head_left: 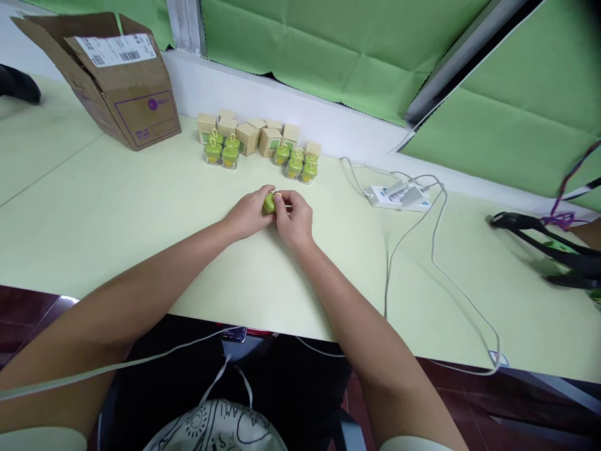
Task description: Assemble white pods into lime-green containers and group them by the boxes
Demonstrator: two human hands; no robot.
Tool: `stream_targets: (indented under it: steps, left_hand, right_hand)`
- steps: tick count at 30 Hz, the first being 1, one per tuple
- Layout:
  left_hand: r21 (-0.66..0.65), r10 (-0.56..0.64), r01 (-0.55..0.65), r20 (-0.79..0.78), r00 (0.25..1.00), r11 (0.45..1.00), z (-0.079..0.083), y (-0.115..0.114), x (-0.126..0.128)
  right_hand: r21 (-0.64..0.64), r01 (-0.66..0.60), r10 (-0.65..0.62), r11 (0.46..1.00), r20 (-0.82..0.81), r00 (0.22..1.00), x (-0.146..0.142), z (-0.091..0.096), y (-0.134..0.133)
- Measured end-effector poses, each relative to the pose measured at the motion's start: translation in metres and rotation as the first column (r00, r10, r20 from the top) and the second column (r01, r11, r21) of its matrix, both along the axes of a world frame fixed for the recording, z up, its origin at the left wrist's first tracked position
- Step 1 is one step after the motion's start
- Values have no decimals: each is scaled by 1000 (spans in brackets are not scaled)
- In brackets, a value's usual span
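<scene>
Both my hands meet at the middle of the pale green table (94,213), closed around one small green item (269,203). My left hand (248,213) grips it from the left, and my right hand (295,220) pinches it from the right. Behind them, against the white wall ledge, stand several small tan boxes (248,134). In front of the boxes sit two groups of small green containers with yellow loops, one group on the left (220,150) and one on the right (297,164).
An open cardboard box (119,81) with a shipping label lies tipped at the back left. A white power strip (399,195) with plugs and grey cables (436,250) sits to the right. A black strap or bag (544,247) lies at the far right edge.
</scene>
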State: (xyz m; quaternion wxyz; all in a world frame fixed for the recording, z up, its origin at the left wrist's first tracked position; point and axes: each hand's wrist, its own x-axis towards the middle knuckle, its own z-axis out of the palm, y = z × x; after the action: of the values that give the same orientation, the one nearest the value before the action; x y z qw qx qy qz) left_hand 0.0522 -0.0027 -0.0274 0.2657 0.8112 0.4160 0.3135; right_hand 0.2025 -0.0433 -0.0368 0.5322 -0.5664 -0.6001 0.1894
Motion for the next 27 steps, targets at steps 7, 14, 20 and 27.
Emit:
stream_targets:
  steps: [7, 14, 20, 27]
  left_hand:
    - [-33, 48, -47, 8, 999, 998, -12, 22, -11]
    - [293, 14, -46, 109, 994, 955, 4, 6, -11]
    - [268, -11, -57, 246, 969, 962, 10, -9, -3]
    - [199, -24, -64, 410, 912, 978, 4, -4, 1]
  right_hand:
    - [-72, -16, -20, 997, -482, 876, 16, -10, 19]
    - [-143, -134, 12, 981, -642, 767, 20, -3, 17]
    - [-54, -276, 158, 960, -709, 688, 11, 3, 8]
    - [-65, -357, 171, 932, -789, 590, 6, 12, 2]
